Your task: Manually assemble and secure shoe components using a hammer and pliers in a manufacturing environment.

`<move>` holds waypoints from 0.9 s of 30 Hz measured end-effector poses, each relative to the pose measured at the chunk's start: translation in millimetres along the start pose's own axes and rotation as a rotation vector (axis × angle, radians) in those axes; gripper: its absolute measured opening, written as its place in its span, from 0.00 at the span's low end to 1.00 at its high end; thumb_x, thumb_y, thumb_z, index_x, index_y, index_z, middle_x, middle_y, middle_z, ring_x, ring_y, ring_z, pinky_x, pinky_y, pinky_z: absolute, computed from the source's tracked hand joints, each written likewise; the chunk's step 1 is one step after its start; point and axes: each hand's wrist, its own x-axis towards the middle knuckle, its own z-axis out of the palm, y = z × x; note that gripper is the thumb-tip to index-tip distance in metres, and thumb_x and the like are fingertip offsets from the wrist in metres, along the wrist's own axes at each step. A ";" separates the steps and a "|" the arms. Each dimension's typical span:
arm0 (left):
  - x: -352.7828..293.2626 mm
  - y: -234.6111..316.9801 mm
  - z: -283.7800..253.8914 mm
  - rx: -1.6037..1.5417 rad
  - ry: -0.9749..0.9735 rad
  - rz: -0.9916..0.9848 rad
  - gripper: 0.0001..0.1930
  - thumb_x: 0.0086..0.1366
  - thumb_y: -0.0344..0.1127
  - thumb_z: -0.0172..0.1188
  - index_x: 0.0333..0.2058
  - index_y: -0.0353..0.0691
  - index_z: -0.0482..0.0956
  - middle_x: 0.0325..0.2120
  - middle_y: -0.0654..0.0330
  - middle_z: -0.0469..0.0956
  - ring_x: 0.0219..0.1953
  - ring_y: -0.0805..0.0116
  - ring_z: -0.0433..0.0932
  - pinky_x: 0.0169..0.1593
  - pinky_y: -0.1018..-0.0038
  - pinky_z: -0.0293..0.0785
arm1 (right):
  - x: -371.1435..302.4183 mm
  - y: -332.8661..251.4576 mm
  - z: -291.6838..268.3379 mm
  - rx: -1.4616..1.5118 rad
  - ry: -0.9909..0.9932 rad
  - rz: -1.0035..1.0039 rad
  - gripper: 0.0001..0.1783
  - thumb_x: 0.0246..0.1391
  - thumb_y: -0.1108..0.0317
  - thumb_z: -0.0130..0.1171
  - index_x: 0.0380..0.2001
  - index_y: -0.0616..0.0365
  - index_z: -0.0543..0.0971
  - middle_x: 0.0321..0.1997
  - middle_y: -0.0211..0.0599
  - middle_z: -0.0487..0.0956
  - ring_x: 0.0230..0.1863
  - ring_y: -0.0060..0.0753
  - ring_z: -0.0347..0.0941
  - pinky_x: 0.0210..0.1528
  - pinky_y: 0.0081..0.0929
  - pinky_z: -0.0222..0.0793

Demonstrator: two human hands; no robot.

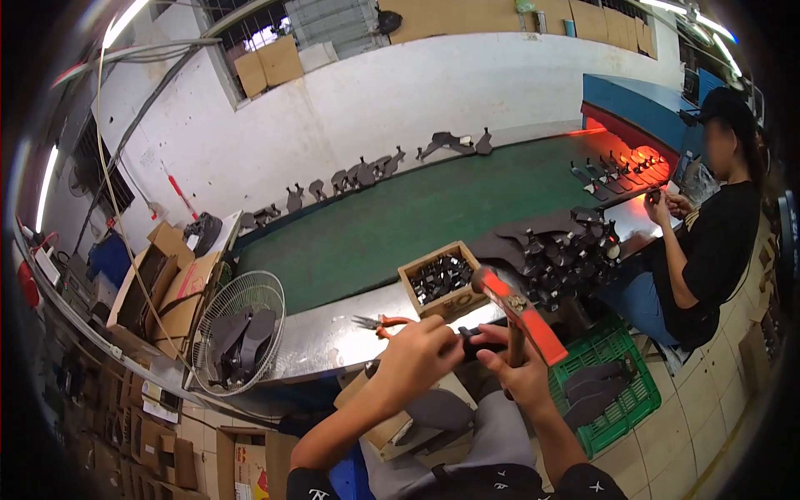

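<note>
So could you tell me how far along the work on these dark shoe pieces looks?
Done, apparently: rows of dark pieces already lie on the green belt. In hand: the left hand steadies a small dark piece while the right hand holds an orange-handled hammer over it. Left: the wooden box and the pile beside it both hold plenty of dark parts.
</note>
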 end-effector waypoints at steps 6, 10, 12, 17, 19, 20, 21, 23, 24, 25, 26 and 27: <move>-35.3 41.8 -48.1 -0.057 0.035 -0.056 0.06 0.54 0.30 0.66 0.25 0.38 0.77 0.23 0.58 0.73 0.26 0.58 0.76 0.31 0.67 0.72 | -9.1 -4.1 26.1 0.183 -0.165 -0.012 0.11 0.52 0.75 0.67 0.39 0.65 0.79 0.37 0.42 0.80 0.20 0.15 0.72 0.15 0.12 0.62; -65.7 30.9 -53.0 -0.222 -0.007 -0.214 0.08 0.56 0.35 0.68 0.28 0.39 0.79 0.24 0.59 0.73 0.27 0.59 0.75 0.33 0.68 0.71 | -10.8 -13.9 32.8 0.241 -0.313 0.226 0.08 0.51 0.78 0.66 0.36 0.65 0.81 0.43 0.41 0.81 0.28 0.14 0.74 0.26 0.09 0.68; -79.0 17.7 -46.8 -0.079 0.041 -0.236 0.10 0.57 0.39 0.69 0.33 0.41 0.82 0.27 0.60 0.76 0.31 0.59 0.77 0.38 0.67 0.71 | -8.7 -4.1 36.0 0.220 -0.308 0.208 0.06 0.51 0.78 0.65 0.34 0.66 0.81 0.44 0.43 0.82 0.26 0.14 0.74 0.23 0.10 0.67; -145.0 -43.9 -1.7 0.386 0.352 -0.715 0.17 0.57 0.43 0.68 0.41 0.39 0.81 0.35 0.56 0.79 0.39 0.55 0.78 0.44 0.63 0.71 | 6.2 30.1 60.5 0.012 -0.378 0.319 0.08 0.55 0.77 0.61 0.38 0.66 0.81 0.33 0.39 0.82 0.14 0.11 0.64 0.14 0.13 0.56; -156.4 -69.0 18.6 0.252 0.376 -0.739 0.20 0.57 0.43 0.68 0.43 0.37 0.80 0.37 0.53 0.80 0.41 0.52 0.78 0.45 0.62 0.71 | 16.5 42.6 68.3 -0.028 -0.462 0.337 0.08 0.56 0.73 0.62 0.39 0.63 0.82 0.29 0.31 0.80 0.16 0.09 0.64 0.16 0.13 0.55; -156.5 -73.7 25.9 0.121 0.343 -0.779 0.20 0.57 0.43 0.68 0.43 0.36 0.80 0.38 0.52 0.81 0.42 0.51 0.78 0.47 0.61 0.70 | 21.5 50.4 72.1 -0.062 -0.510 0.368 0.09 0.58 0.70 0.62 0.40 0.61 0.83 0.24 0.23 0.77 0.17 0.08 0.63 0.19 0.13 0.54; -154.9 -80.8 32.5 0.094 0.378 -0.750 0.19 0.57 0.42 0.68 0.43 0.36 0.80 0.38 0.50 0.81 0.40 0.50 0.80 0.46 0.62 0.73 | 25.1 53.4 76.6 -0.153 -0.527 0.428 0.09 0.56 0.71 0.64 0.39 0.62 0.83 0.28 0.26 0.79 0.22 0.13 0.69 0.25 0.15 0.63; -153.5 -95.9 42.8 0.066 0.414 -0.715 0.19 0.57 0.41 0.69 0.43 0.35 0.80 0.38 0.48 0.82 0.38 0.50 0.81 0.45 0.62 0.75 | 32.9 82.8 85.5 -0.150 -0.567 0.234 0.10 0.55 0.71 0.65 0.39 0.64 0.83 0.30 0.28 0.81 0.27 0.15 0.72 0.31 0.17 0.66; -154.3 -101.1 42.5 0.013 0.401 -0.672 0.18 0.58 0.41 0.67 0.44 0.37 0.80 0.36 0.50 0.82 0.39 0.51 0.80 0.46 0.61 0.72 | 34.8 87.4 92.3 -0.137 -0.597 0.048 0.10 0.54 0.71 0.66 0.39 0.65 0.83 0.32 0.30 0.82 0.31 0.18 0.75 0.36 0.20 0.70; -156.2 -103.8 42.7 -0.040 0.385 -0.628 0.16 0.60 0.41 0.65 0.44 0.39 0.80 0.35 0.52 0.82 0.40 0.53 0.79 0.47 0.61 0.70 | 37.0 88.5 95.2 -0.136 -0.631 0.121 0.10 0.53 0.72 0.67 0.38 0.67 0.82 0.36 0.34 0.83 0.40 0.23 0.76 0.47 0.24 0.71; -158.7 -103.9 44.7 -0.034 0.387 -0.629 0.16 0.60 0.41 0.65 0.44 0.39 0.80 0.35 0.52 0.82 0.40 0.53 0.79 0.47 0.61 0.70 | 38.0 88.3 98.5 -0.133 -0.635 0.119 0.10 0.53 0.72 0.67 0.38 0.67 0.82 0.36 0.34 0.83 0.40 0.23 0.76 0.47 0.24 0.71; -158.4 -101.9 45.4 -0.057 0.408 -0.599 0.15 0.61 0.40 0.64 0.44 0.39 0.81 0.35 0.52 0.82 0.40 0.53 0.79 0.47 0.62 0.70 | 41.0 89.9 101.9 -0.152 -0.646 0.153 0.10 0.53 0.73 0.66 0.38 0.67 0.82 0.36 0.34 0.83 0.39 0.22 0.77 0.45 0.24 0.72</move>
